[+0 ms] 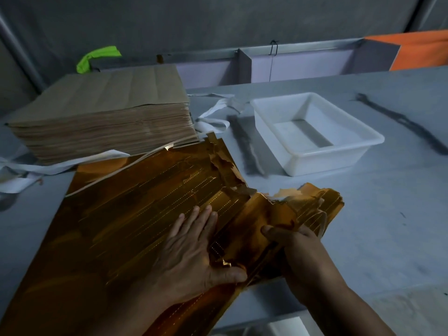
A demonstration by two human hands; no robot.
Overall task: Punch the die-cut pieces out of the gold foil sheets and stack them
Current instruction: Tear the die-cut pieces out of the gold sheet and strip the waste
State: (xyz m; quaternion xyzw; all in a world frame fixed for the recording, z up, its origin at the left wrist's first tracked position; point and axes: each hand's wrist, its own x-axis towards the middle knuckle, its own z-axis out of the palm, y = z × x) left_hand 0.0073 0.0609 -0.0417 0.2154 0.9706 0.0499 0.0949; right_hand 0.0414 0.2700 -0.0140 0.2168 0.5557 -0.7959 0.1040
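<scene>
Closest to me are the two hands at the near edge of the surface point(378, 229). The left hand point(189, 251) lies flat on the gold foil sheets point(131, 214), fingers straight and together and pressing down, the thumb stretched out along a crumpled bit of foil at the sheets' right side. The right hand point(298, 246) is clamped on a torn foil bundle point(308, 202), thumb on top and fingers curled beneath it where I cannot see them. The bundle is lifted and bent away from the sheets, with a ragged tear running between the two.

The sheets lie as a wide stack across the left and middle of the surface, dotted perforation lines running across their top face, and their near corner hangs past the surface edge.

Behind them, at the far left, sits a thick brown paper stack point(104, 112), just touching the sheets' far edge. White paper strips point(213, 115) trail beside and under it. To the right of these stands a white plastic tray point(327, 163), well apart from the hands. A dark smear point(244, 146) marks the surface beside the tray, and a longer dark streak point(402, 124) lies further right.
</scene>
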